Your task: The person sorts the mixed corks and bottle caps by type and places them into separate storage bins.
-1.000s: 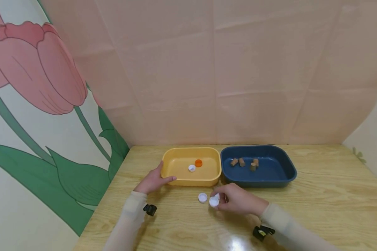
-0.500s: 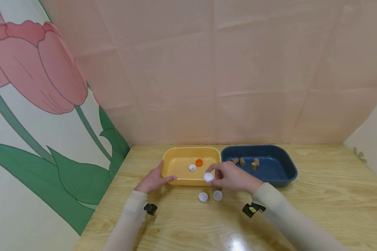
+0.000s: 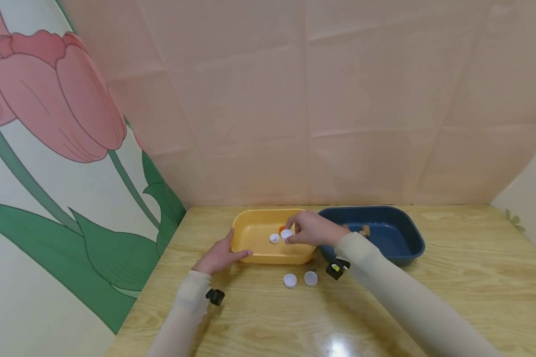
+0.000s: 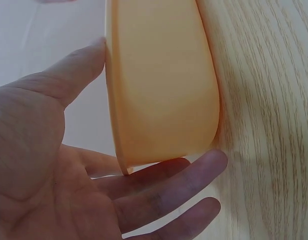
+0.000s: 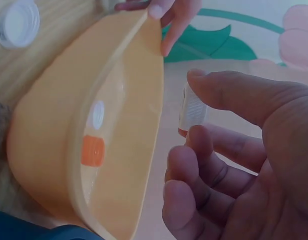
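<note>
My right hand [image 3: 311, 229] is over the yellow plastic tray [image 3: 245, 256] and pinches a white ribbed bottle cap [image 5: 193, 110] between thumb and fingertips. Inside the tray lie a white cap [image 3: 274, 238] and an orange cap [image 5: 92, 150]. My left hand [image 3: 219, 256] rests at the tray's left end; in the left wrist view its thumb [image 4: 86, 67] touches the rim while the nearly straight fingers lie against the end wall. Two white caps, a left one [image 3: 290, 280] and a right one [image 3: 310, 278], lie on the table in front of the tray.
A navy blue tray [image 3: 397, 248] stands right beside the yellow one, partly hidden by the right forearm. Some brown corks [image 3: 365, 230] show in it. Behind the wooden table [image 3: 268, 327] hangs a pink sheet [image 3: 339, 99].
My right hand has picked up a white cap from the table and carried it up and left, over the yellow tray. My left hand stays at the tray's left end.
</note>
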Demonstrator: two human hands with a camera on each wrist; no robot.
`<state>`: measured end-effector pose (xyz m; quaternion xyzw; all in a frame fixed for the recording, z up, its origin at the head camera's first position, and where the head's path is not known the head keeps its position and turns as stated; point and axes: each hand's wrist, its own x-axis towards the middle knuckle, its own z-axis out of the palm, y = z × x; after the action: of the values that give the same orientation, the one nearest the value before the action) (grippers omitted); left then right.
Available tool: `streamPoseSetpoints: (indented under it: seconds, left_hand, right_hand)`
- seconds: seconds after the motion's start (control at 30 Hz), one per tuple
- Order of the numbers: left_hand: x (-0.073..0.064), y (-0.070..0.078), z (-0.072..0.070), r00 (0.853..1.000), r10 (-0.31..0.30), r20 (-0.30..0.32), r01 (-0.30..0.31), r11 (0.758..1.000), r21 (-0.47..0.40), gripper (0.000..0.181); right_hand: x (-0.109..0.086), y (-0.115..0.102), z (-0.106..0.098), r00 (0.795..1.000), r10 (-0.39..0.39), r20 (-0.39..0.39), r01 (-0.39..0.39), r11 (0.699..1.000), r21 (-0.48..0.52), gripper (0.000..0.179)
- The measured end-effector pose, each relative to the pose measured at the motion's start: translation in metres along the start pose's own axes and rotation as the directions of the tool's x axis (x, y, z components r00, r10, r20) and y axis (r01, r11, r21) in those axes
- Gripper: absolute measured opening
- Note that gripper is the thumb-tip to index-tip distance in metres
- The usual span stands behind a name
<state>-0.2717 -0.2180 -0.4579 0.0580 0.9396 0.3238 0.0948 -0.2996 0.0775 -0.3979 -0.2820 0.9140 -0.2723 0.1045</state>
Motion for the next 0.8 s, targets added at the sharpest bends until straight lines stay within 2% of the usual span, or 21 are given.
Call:
streamPoseSetpoints:
  seconds: [0.2, 0.37, 0.7, 0.8]
  left_hand:
    - [-0.001, 0.002, 0.0, 1.0, -0.006, 0.0, 0.006, 1.0, 0.008, 0.11]
    - [-0.001, 0.003, 0.0, 1.0, -0.007, -0.002, 0.007, 1.0, 0.007, 0.109]
    - [-0.003, 0.006, -0.003, 1.0, -0.016, 0.026, 0.016, 1.0, 0.015, 0.11]
    - [-0.002, 0.007, -0.003, 0.999, -0.02, 0.027, 0.02, 0.999, 0.027, 0.11]
  right_hand:
    - [0.022, 0.002, -0.002, 0.998, 0.043, 0.04, -0.042, 0.999, -0.029, 0.026]
    - [0.039, 0.005, -0.001, 0.99, 0.107, 0.09, -0.106, 0.994, -0.007, 0.022]
    - [0.067, 0.016, 0.009, 0.959, 0.244, 0.147, -0.244, 0.97, -0.016, 0.025]
    - [0.07, 0.017, 0.011, 0.938, 0.306, 0.164, -0.311, 0.95, 0.008, 0.023]
